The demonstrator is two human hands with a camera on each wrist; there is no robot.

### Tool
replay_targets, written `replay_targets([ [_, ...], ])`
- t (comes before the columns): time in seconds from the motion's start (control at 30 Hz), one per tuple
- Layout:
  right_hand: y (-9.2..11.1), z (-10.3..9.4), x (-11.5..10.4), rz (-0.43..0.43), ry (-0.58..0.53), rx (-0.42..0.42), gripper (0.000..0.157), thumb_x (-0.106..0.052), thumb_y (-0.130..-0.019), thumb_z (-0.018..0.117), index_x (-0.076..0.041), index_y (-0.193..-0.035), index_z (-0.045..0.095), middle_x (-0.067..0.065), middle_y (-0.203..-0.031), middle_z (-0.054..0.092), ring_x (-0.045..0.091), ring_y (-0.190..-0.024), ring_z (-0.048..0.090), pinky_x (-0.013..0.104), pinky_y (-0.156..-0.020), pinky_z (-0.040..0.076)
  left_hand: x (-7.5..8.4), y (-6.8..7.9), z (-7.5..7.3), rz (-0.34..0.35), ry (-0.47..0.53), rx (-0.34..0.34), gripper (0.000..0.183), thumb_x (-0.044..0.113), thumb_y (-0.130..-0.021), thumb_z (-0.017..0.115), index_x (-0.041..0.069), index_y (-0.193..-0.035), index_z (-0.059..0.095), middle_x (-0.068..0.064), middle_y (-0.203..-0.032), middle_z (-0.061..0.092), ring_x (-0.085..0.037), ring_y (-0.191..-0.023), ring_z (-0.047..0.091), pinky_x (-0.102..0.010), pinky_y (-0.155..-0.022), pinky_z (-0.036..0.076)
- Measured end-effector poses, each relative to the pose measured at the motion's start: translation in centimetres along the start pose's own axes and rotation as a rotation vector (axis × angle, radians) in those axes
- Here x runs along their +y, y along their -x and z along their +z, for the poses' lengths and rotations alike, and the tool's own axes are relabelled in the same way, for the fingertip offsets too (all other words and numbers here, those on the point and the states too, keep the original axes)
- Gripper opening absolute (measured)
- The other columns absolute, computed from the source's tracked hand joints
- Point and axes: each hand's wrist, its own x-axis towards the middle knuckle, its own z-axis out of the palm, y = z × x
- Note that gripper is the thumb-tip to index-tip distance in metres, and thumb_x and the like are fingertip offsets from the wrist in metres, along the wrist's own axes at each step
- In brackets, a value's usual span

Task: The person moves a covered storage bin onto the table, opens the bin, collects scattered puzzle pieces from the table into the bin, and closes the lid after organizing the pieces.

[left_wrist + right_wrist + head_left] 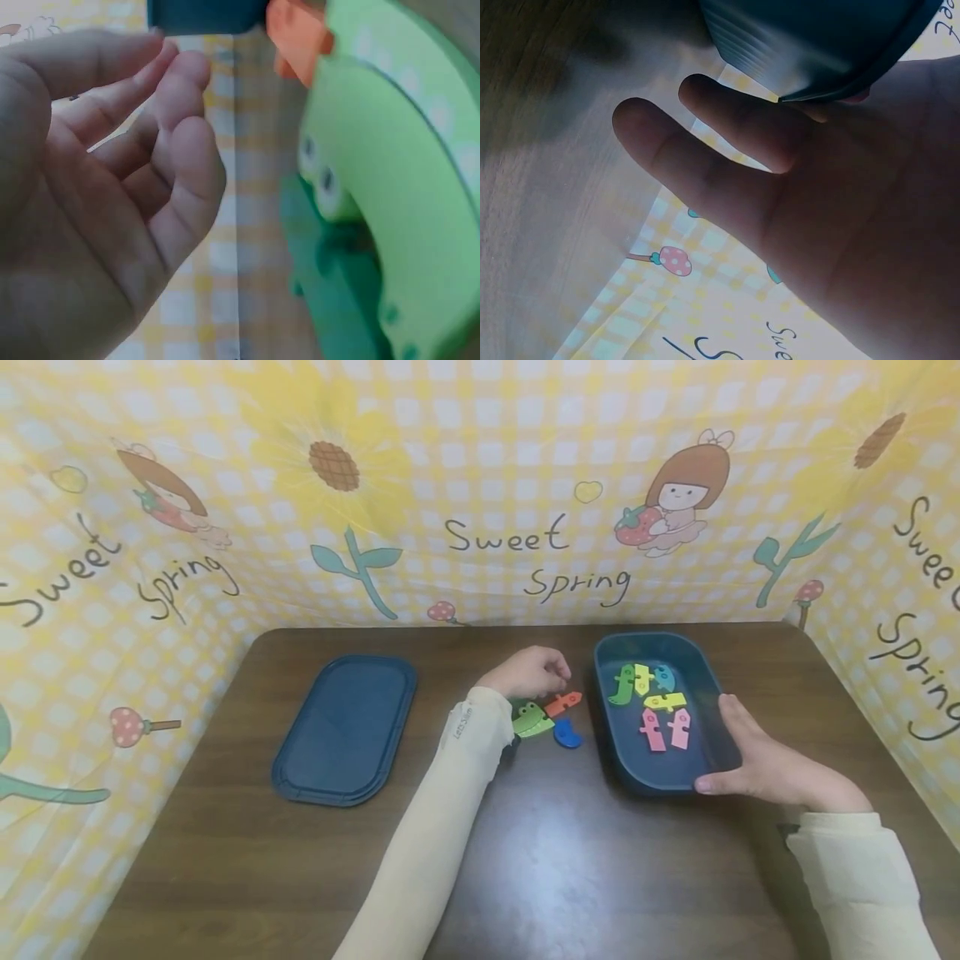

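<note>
My sleeves (416, 852) are cream, the left cuff (483, 718) marked with small dark lettering (461, 724). I see dark blue on both the tray (667, 768) and the lid (345, 731); inside the tray are one green piece (624, 683), one light blue piece (663, 677), two yellow pieces (666, 702) and two pink pieces (652, 731). My crocodile-head piece (534, 720) is light green with white teeth (409, 79); the others are an orange piece (561, 704), a deep blue piece (567, 735) and a darker green piece (330, 277). My table (540, 877) is brown wood grain, the cloth (480, 452) yellow-and-white check

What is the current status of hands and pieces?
Left hand appears empty, near loose pieces. Right hand touching blue box. Six pieces inside. No blockage seen.
</note>
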Motion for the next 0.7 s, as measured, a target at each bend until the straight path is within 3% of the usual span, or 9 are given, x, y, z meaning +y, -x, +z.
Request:
replay_targets([
  [0.3, 0.3, 0.0, -0.1, -0.003, -0.013, 0.002, 0.139, -0.048, -0.078, 0.084, -0.009, -0.155, -0.025, 0.024, -0.161, -0.025, 0.055, -0.145, -0.012, 0.077, -0.102, 0.02, -1.0, 0.9, 0.9, -0.082, -0.138, -0.061, 0.027, 0.019, -0.089, 0.076, 0.015, -0.113, 0.066, 0.002, -0.103, 0.065, -0.019, -0.093, 0.06, -0.036, -0.08, 0.048],
  [0.53, 0.1, 0.0, 0.0, -0.015, -0.01, -0.003, 0.137, -0.045, -0.08, 0.084, -0.006, -0.155, -0.025, 0.026, -0.16, -0.025, 0.056, -0.144, -0.013, 0.077, -0.101, 0.022, -0.8, 1.0, 1.2, -0.034, -0.295, -0.024, 0.019, 0.007, -0.093, 0.066, 0.014, -0.108, 0.074, 0.002, -0.101, 0.067, -0.018, -0.094, 0.058, -0.031, -0.082, 0.047],
  [0.7, 0.0, 0.0, 0.2, -0.01, -0.018, -0.002, 0.137, -0.044, -0.08, 0.084, -0.007, -0.155, -0.025, 0.026, -0.16, -0.025, 0.056, -0.144, -0.013, 0.077, -0.101, 0.021, -0.5, 0.9, 1.5, 0.0, -0.386, -0.011, 0.011, 0.012, -0.091, 0.071, 0.017, -0.1, 0.074, 0.005, -0.095, 0.067, -0.016, -0.09, 0.058, -0.031, -0.079, 0.047],
])
